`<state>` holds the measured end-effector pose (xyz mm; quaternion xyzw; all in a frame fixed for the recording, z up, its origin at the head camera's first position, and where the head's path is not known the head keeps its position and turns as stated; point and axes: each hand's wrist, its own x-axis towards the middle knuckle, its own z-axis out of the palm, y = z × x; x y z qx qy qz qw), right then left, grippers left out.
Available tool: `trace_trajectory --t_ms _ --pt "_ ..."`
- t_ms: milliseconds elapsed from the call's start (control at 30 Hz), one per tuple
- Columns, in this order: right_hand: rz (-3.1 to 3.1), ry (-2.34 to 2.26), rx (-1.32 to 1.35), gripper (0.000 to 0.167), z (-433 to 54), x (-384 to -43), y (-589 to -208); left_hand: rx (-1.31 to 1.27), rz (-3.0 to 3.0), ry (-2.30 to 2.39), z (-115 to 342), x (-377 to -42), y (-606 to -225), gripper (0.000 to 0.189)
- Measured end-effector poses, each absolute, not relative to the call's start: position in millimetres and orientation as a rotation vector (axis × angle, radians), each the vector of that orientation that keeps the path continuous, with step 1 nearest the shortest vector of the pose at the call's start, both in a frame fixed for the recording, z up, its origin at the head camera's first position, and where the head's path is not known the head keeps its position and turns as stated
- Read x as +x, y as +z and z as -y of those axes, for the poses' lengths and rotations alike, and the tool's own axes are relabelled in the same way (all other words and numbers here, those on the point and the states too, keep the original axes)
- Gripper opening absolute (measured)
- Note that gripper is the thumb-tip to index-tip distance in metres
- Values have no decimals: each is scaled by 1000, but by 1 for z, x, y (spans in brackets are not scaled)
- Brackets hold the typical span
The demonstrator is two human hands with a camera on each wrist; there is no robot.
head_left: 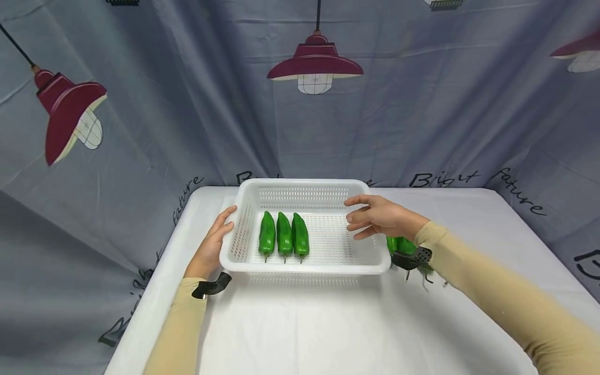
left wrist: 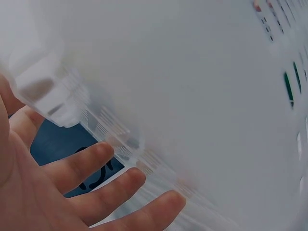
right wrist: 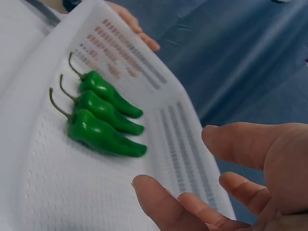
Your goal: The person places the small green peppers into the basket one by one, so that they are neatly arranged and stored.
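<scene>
A white perforated plastic basket (head_left: 304, 269) stands on the table, with three green peppers (head_left: 285, 234) lying side by side in its left half, stems toward the near side. At the basket's left end is my left hand (head_left: 212, 249), its fingers extended along the outer wall; in the left wrist view the spread fingers (left wrist: 110, 195) lie close to that wall. My right hand (head_left: 382, 216) hovers over the basket's right end, fingers apart and holding nothing. In the right wrist view the peppers (right wrist: 103, 134) lie beyond its thumb and fingers.
More green peppers (head_left: 405, 245) lie on the table just right of the basket, partly hidden by the right wrist and its black strap (head_left: 412, 258). A white cloth (head_left: 300, 323) covers the table. Behind hangs a grey-blue curtain (head_left: 211, 104) printed with red lamps.
</scene>
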<state>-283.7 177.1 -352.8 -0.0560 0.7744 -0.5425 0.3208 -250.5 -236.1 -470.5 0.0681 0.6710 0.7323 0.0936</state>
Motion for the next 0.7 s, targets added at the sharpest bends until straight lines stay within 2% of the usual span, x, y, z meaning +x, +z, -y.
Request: trace_trajectory --t_ms 333,700 --pt "-2155 -1506 -116 75 -275 -275 -349 192 -2010 2144 234 -249 -469 55" --pt "-2202 -1560 25 76 -365 -265 -384 241 -1993 2171 237 -250 -470 56"
